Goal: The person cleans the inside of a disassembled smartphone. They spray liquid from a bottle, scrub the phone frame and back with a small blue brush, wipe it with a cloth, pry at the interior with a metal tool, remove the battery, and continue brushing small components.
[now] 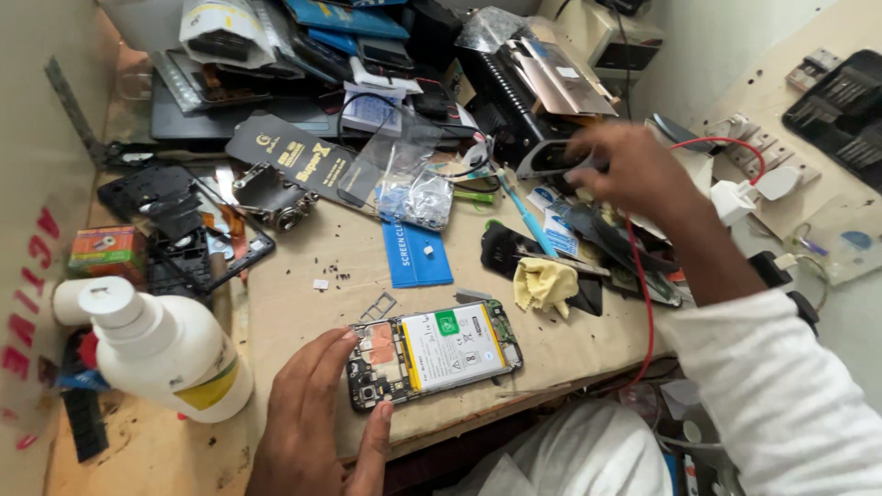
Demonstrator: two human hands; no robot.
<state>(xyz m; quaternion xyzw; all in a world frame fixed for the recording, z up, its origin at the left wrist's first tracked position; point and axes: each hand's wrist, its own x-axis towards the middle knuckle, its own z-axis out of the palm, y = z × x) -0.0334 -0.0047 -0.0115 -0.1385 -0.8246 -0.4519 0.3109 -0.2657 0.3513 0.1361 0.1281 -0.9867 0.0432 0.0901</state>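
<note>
At the near left a white plastic bottle [170,354] is stood on the worn bench [303,303], close to the bench edge. Just right of it the left hand [317,418] is laid open and flat, its fingertips and thumb pressed against the left end of an opened phone [434,352], which is lying back-up at the near edge with its white battery and circuit boards exposed. Farther back, a blue card [415,254] and a yellow cloth [544,283] are seen among loose parts. At the far right the right hand [634,170] is reached out over a dark tool [556,158]; its fingers are curled there, but whether anything is gripped cannot be told. A red wire [643,303] is draped beneath that forearm. It is judged that the phone could be pushed off the near edge if the steadying pressure slips, and that the wire could be snagged by the sleeve, dragging small parts along.
</note>
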